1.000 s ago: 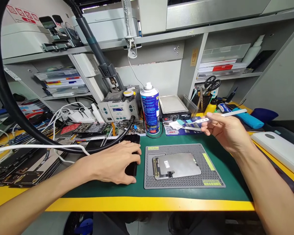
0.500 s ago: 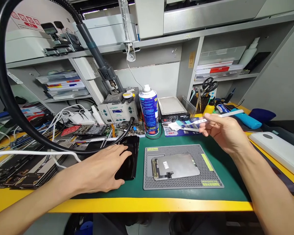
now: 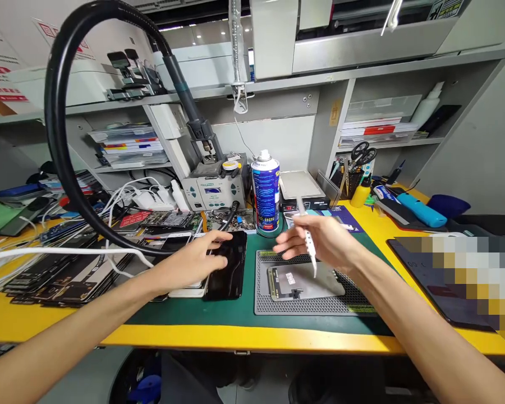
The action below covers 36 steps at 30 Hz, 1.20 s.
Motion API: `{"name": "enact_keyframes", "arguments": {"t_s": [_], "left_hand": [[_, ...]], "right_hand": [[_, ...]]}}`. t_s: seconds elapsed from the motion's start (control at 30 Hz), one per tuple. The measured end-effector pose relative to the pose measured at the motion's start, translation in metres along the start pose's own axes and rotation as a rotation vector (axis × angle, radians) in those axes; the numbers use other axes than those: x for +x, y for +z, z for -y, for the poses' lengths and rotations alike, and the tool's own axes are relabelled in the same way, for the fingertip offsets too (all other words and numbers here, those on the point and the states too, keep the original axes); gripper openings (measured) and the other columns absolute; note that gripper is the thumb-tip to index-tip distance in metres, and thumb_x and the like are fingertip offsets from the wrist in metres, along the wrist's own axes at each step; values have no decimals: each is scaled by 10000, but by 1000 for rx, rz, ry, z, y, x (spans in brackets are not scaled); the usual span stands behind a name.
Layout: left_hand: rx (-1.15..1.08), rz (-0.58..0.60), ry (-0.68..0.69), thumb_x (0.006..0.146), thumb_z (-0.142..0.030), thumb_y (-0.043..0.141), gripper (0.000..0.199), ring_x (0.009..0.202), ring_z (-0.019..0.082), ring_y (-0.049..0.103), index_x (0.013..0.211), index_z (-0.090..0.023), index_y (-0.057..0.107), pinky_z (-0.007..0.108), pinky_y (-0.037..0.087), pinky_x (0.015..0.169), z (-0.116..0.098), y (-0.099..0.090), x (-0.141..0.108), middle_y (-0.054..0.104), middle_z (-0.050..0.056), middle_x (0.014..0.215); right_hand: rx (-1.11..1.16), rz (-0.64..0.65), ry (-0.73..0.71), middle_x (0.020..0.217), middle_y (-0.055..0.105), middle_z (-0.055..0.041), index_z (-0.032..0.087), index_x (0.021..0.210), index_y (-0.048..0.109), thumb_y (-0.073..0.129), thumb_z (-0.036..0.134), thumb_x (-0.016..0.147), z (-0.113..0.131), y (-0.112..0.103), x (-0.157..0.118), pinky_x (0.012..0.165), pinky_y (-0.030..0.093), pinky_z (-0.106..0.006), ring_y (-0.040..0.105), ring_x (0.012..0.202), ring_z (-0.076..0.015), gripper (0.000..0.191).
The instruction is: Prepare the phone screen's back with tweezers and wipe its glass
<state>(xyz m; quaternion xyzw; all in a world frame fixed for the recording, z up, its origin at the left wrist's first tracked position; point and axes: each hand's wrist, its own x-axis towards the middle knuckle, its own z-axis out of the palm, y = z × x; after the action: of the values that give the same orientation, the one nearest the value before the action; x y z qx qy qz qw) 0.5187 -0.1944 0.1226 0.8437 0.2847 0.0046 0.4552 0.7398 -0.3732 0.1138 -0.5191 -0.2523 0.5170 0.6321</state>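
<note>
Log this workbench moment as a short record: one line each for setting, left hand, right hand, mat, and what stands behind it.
setting: green and yellow bench cluttered with phone parts
left hand: left hand lies flat, fingertips on a black phone left of the mat
right hand: right hand holds a thin white tool, its lower tip over the mat
mat: grey mat bears a silver screen panel
behind: blue spray can, rework station, small hot plate
</note>
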Motion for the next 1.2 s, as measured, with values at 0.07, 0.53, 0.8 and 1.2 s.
{"name": "enact_keyframes", "arguments": {"t_s": [0.07, 0.53, 0.8, 1.2], "left_hand": [[-95, -49, -36, 848, -380, 586, 473, 1295, 295, 509, 1298, -245, 534, 488, 412, 1071, -4, -2, 4, 548, 112, 1384], [-461, -199, -58, 806, -402, 600, 345, 1250, 301, 526, 1095, -216, 635, 459, 462, 935, -8, 2, 22, 623, 132, 1255], [-337, -174, -24, 832, -396, 537, 355, 1251, 271, 523, 1133, -218, 601, 430, 466, 948, -6, 4, 25, 611, 112, 1256], [490, 99, 279, 735, -362, 716, 742, 1312, 291, 402, 1409, -260, 422, 420, 361, 1098, -5, 11, -20, 406, 79, 1415]], "right_hand": [[-20, -2, 46, 890, 700, -181, 144, 609, 545, 518, 273, 913, -6, 22, 9, 772, 573, -473, 697, 813, -302, 331], [28, -93, 116, 1002, 613, -120, 159, 1016, 556, 510, 318, 952, -38, 62, 40, 737, 560, -417, 610, 841, -221, 177], [98, -74, 59, 805, 508, -18, 182, 818, 540, 577, 313, 901, -44, 68, 41, 739, 522, -396, 481, 745, -158, 159], [85, -36, 44, 815, 512, -29, 180, 769, 544, 579, 300, 873, -46, 66, 42, 707, 517, -387, 486, 807, -182, 163]]}}
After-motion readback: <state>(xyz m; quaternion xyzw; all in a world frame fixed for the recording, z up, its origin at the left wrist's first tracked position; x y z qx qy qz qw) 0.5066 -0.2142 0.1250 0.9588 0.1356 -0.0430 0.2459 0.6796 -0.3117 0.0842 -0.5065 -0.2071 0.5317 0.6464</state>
